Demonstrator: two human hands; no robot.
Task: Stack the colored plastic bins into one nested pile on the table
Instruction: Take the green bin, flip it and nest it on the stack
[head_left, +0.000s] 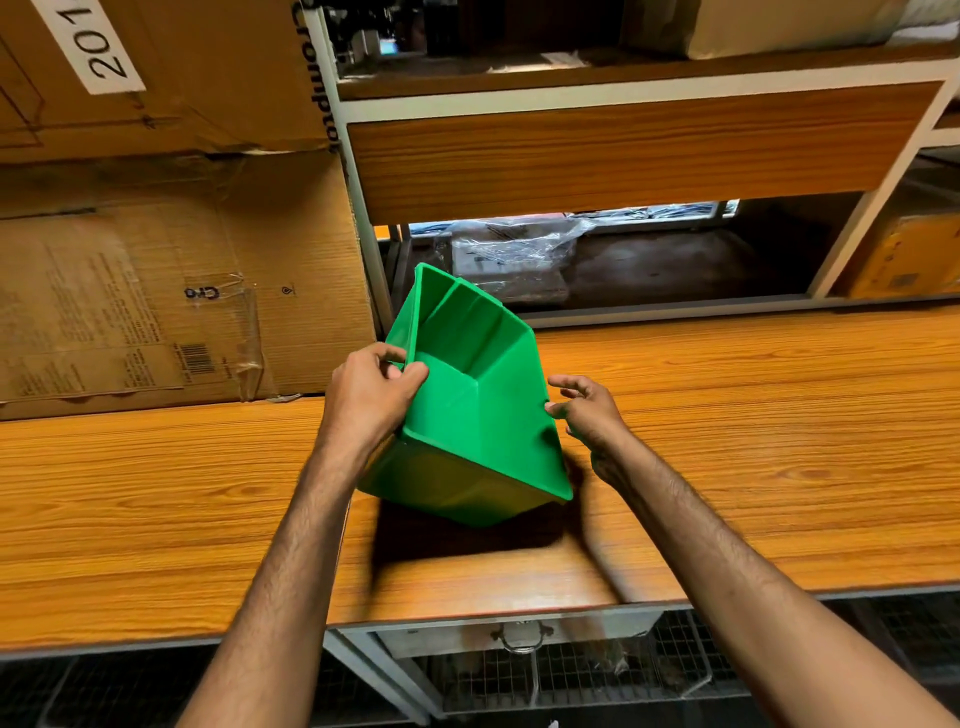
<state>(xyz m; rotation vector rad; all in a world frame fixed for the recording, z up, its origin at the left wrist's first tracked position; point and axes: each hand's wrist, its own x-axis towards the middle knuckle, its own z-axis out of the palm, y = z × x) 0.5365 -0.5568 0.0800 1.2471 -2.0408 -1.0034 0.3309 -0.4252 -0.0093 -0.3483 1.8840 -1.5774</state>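
Note:
A green plastic bin (483, 415) is tilted above the wooden table (753, 415), its open mouth facing me. It looks like two green bins nested, with a second rim showing at the far upper edge. My left hand (371, 395) pinches the bin's left rim, thumb inside. My right hand (587, 410) is at the bin's right rim with fingers spread, a fingertip touching the edge. The bin casts a dark shadow on the table below it.
Large cardboard boxes (156, 291) stand on the table at the left. A shelf unit (623, 150) rises behind, with a plastic-wrapped package (514, 254) in its lower opening. A drawer handle (522, 636) sits under the table's front edge.

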